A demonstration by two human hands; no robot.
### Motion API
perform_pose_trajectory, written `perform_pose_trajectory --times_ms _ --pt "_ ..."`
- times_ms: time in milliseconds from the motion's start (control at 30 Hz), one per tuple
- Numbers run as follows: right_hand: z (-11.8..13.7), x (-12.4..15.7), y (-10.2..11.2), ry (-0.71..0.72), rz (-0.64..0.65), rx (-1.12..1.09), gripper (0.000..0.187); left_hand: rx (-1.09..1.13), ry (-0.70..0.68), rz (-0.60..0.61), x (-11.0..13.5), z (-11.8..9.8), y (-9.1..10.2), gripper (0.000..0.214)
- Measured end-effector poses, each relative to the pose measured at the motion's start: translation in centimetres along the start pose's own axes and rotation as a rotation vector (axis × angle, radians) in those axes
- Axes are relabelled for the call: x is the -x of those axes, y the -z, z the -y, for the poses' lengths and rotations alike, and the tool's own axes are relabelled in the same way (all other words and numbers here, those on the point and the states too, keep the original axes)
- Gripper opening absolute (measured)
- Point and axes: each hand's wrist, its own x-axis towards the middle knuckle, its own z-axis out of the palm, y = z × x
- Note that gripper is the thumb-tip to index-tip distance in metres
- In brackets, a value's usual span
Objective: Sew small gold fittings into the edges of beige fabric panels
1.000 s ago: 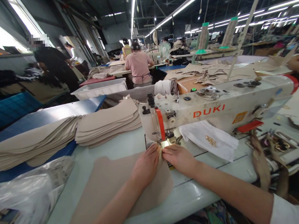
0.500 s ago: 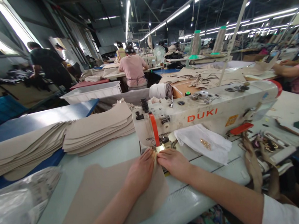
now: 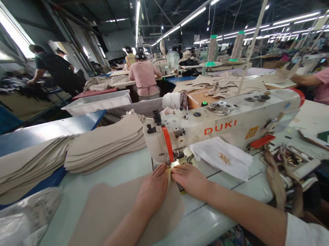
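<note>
Beige fabric panel (image 3: 113, 200), lying flat on the sewing table (image 3: 220, 213), reaches from the near left edge up to the lit needle area of the sewing machine (image 3: 223, 124). The left hand (image 3: 154, 190) presses on its upper part, fingers flat and together; the right hand (image 3: 188, 177) sits just beside, fingertips at the panel's right edge, a pale strip (image 3: 169, 174) showing between the two. Whether either hand pinches the cloth, I cannot tell.

By my judgement the seam is near its beginning: most of that right edge lies on the near side of the needle, though the fingers hide any stitches. Two stacks of beige pieces, one overlapping the table's far left corner (image 3: 107, 145) and one on the blue board (image 3: 27, 157), look like more of the same kind; whether they are sewn does not show.

Table surface shows left of the panel, up to the clear plastic bag (image 3: 33, 209) by the left edge, and along the near edge right of it. Behind the right hand, the white cloth (image 3: 235, 159) with gold pieces (image 3: 224, 158) narrows the room under the machine arm.
</note>
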Motion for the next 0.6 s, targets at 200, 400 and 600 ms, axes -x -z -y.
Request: perform_pose_trajectory --times_ms 200,400,600 --pt "0.1 0.2 -0.1 0.004 -0.004 0.002 0.007 -0.026 0.019 0.001 -0.1 -0.5 0.5 0.038" --pt "-0.3 0.1 -0.5 0.007 -0.022 -0.005 0.008 0.003 0.026 0.008 -0.5 -0.6 0.3 0.035" --pt "1.0 0.6 -0.2 0.077 0.026 0.046 0.005 0.026 0.127 0.086 1.3 -1.2 1.0 0.036"
